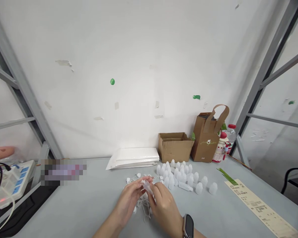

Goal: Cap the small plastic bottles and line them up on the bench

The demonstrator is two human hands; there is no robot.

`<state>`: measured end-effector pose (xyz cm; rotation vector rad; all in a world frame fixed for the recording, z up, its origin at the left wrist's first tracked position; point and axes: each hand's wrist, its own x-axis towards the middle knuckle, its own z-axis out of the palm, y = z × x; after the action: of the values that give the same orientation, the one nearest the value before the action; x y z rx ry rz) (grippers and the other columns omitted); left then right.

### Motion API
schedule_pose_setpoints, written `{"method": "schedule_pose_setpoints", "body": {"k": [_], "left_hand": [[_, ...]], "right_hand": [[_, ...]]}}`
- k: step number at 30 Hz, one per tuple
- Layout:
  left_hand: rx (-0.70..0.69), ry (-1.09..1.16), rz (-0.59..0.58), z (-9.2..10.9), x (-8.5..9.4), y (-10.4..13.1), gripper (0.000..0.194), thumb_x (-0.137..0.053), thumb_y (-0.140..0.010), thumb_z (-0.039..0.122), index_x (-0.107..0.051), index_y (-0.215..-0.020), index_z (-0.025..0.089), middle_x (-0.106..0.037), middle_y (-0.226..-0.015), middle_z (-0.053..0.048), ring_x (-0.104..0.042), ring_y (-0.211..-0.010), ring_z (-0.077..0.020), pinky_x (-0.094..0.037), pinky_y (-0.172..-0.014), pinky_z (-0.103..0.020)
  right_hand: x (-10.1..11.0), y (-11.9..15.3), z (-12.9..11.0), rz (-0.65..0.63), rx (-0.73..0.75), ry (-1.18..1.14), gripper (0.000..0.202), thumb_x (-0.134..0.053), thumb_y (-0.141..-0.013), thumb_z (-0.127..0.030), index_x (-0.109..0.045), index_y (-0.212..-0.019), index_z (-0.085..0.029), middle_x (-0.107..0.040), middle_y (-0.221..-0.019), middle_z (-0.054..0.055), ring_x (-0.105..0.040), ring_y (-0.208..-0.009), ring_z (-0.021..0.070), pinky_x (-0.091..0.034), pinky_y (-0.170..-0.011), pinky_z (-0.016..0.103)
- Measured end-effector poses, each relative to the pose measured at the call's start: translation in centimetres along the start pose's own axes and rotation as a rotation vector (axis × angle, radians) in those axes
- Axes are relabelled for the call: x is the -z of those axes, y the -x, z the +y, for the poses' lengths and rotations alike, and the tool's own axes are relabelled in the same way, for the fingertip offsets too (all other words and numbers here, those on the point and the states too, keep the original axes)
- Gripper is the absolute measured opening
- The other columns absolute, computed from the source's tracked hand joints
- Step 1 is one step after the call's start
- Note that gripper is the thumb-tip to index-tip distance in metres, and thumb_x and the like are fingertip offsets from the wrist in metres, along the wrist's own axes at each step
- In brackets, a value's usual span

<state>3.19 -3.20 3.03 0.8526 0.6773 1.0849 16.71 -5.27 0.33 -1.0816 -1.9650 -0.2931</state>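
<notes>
Both my hands meet over the front middle of the table around a small translucent plastic bottle [147, 187]. My left hand [131, 195] pinches its upper end, where the fingertips partly cover it. My right hand [164, 202], with a watch on the wrist, grips the bottle from the other side. Beneath and behind the hands lie several white plastic caps with ring-shaped tails [144, 207]. To the right stand several similar frosted bottles [181, 175], and one bottle [185, 186] lies on its side.
White padded envelopes [134, 158] and an open cardboard box [176, 147] are at the wall. Beside them stand a brown paper bag [206, 142] and bottles [224, 145]. A long printed paper strip [260, 206] lies right; a power strip [17, 181] sits left on the grey table [72, 205].
</notes>
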Motion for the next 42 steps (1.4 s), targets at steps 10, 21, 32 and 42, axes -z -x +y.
{"method": "schedule_pose_setpoints", "body": {"k": [10, 21, 32, 42], "left_hand": [[-0.076, -0.136, 0.162, 0.3, 0.1, 0.0, 0.032, -0.067, -0.065, 0.035, -0.070, -0.091, 0.017, -0.068, -0.104, -0.009, -0.055, -0.105, -0.0255, -0.039, -0.094, -0.035], [-0.109, -0.203, 0.216, -0.1, 0.4, -0.3, 0.031, -0.071, -0.061, 0.037, -0.069, -0.084, 0.017, -0.069, -0.100, -0.009, -0.059, -0.098, -0.0244, -0.043, -0.086, -0.032], [-0.137, -0.142, 0.295, 0.5, 0.5, -0.2, 0.030, -0.073, -0.059, 0.036, -0.068, -0.081, 0.015, -0.071, -0.092, -0.009, -0.060, -0.095, -0.0235, -0.044, -0.084, -0.031], [-0.115, -0.177, 0.251, 0.4, 0.3, -0.2, 0.027, -0.075, -0.056, 0.035, -0.070, -0.074, 0.015, -0.071, -0.082, -0.007, -0.061, -0.084, -0.0210, -0.044, -0.079, -0.029]], "right_hand": [[0.1, -0.5, 0.2, 0.059, 0.022, 0.025, 0.023, -0.038, -0.085, -0.010, -0.053, -0.102, -0.014, -0.056, -0.072, 0.006, -0.053, -0.065, 0.0172, -0.045, -0.055, 0.028], [-0.4, -0.4, 0.0, -0.124, -0.583, -0.674, 0.028, -0.052, -0.081, -0.021, -0.045, -0.108, -0.018, -0.064, -0.075, 0.001, -0.060, -0.066, 0.0137, -0.050, -0.062, 0.025], [0.0, -0.5, -0.1, -0.034, -0.559, -0.619, 0.041, -0.055, -0.079, -0.033, -0.044, -0.115, -0.017, -0.058, -0.079, 0.002, -0.056, -0.063, 0.0131, -0.047, -0.061, 0.026], [0.4, -0.9, -0.4, -0.194, -0.508, -0.578, 0.021, -0.053, -0.081, -0.033, -0.063, -0.091, -0.018, -0.063, -0.076, 0.003, -0.055, -0.064, 0.0141, -0.044, -0.061, 0.024]]}}
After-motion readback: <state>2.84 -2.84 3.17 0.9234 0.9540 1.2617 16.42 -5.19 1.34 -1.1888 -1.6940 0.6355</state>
